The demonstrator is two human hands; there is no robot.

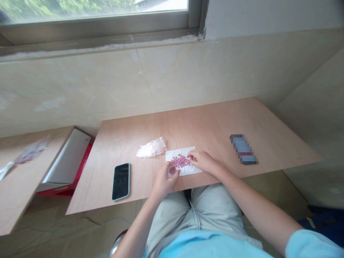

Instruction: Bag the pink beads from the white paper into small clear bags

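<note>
A person's left hand (163,182) curls closed around a small clear container (172,171) just above the table's near edge, while the right hand (203,161) rests its bent fingers at the edge of a heap of pink beads (180,161); whether those fingers hold a bead cannot be told. The beads lie on a white paper napkin (195,167) on a plywood table (215,125). A black smartphone (121,181) lies to the left, a crumpled clear plastic bag (152,147) just beyond the napkin, and a pixelated phone-like object (243,149) to the right. A window (94,7) sits high on the tiled wall (80,86) ahead.
</note>
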